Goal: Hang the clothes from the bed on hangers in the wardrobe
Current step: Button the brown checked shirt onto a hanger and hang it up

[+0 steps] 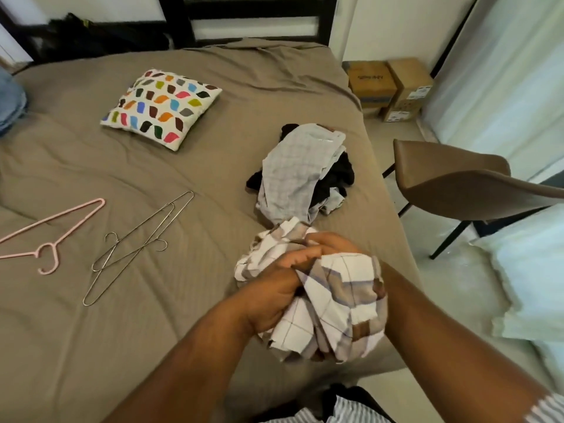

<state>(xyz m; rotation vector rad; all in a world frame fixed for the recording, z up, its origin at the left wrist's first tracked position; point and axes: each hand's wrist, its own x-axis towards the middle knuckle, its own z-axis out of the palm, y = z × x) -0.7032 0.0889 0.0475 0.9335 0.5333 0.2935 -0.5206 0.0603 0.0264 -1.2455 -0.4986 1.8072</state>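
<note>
A crumpled white shirt with brown and blue checks (pixel 338 303) is bunched above the right side of the bed (pixel 183 315). My left hand (pixel 274 288) grips its left part with fingers curled over the cloth. My right hand (pixel 332 242) holds the top of the bundle, mostly hidden by fabric. Behind it lies a pile with a pale grey checked garment (pixel 296 172) over black clothes (pixel 338 175). Two wire hangers (pixel 134 248) and a pink plastic hanger (pixel 50 236) lie on the sheet to the left.
A patterned cushion (pixel 161 108) sits mid-bed. Dark bags (pixel 91 38) rest against the black headboard. A brown chair (pixel 457 184) stands right of the bed, cardboard boxes (pixel 390 87) in the corner, curtains along the right wall. Blue fabric (pixel 9 102) shows at the left edge.
</note>
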